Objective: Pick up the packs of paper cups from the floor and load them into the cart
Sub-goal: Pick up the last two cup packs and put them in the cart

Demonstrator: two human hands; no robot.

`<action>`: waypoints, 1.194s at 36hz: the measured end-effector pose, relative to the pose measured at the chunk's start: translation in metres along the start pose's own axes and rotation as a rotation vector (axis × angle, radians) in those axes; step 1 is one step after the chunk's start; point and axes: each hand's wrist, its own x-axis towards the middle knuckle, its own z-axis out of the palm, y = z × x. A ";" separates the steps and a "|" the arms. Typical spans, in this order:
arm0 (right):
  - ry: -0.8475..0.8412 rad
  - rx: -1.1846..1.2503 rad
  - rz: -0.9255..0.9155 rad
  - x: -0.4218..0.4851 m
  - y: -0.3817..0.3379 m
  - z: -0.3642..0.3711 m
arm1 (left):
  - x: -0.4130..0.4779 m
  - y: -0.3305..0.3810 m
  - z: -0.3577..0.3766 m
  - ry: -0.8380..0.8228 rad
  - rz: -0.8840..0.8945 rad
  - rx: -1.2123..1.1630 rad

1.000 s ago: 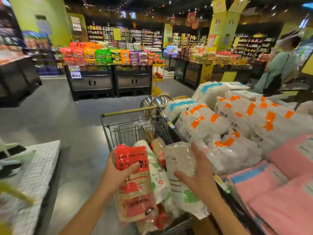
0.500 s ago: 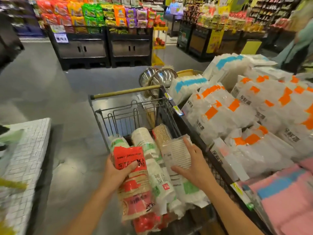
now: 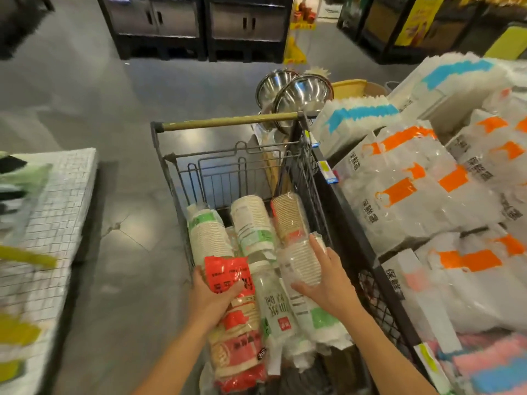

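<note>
A wire shopping cart (image 3: pixel 228 123) with a brass-coloured handle stands in front of me. My left hand (image 3: pixel 212 297) grips a red-labelled pack of paper cups (image 3: pixel 236 332) over the cart's near left side. My right hand (image 3: pixel 325 277) clasps a clear pack of white cups with a green label (image 3: pixel 302 269) over the right side. Between them lies another white cup pack (image 3: pixel 273 303). Further in the basket lie three packs: a green-labelled one (image 3: pixel 206 232), a white one (image 3: pixel 251 220) and a brown one (image 3: pixel 288 215).
A display bin of white packs with orange and blue labels (image 3: pixel 427 178) presses against the cart's right side. Steel bowls (image 3: pixel 299 92) stand beyond the handle. A white gridded surface (image 3: pixel 51 218) sits at the left. Grey floor (image 3: pixel 119 252) lies between. Black display cabinets (image 3: pixel 196 27) stand further back.
Both hands have lowered their packs deeper into the cart, and my view has tilted downward toward the basket.
</note>
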 end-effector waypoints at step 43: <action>-0.185 -0.122 -0.010 -0.003 0.068 0.012 | -0.013 -0.017 0.010 0.053 0.282 0.886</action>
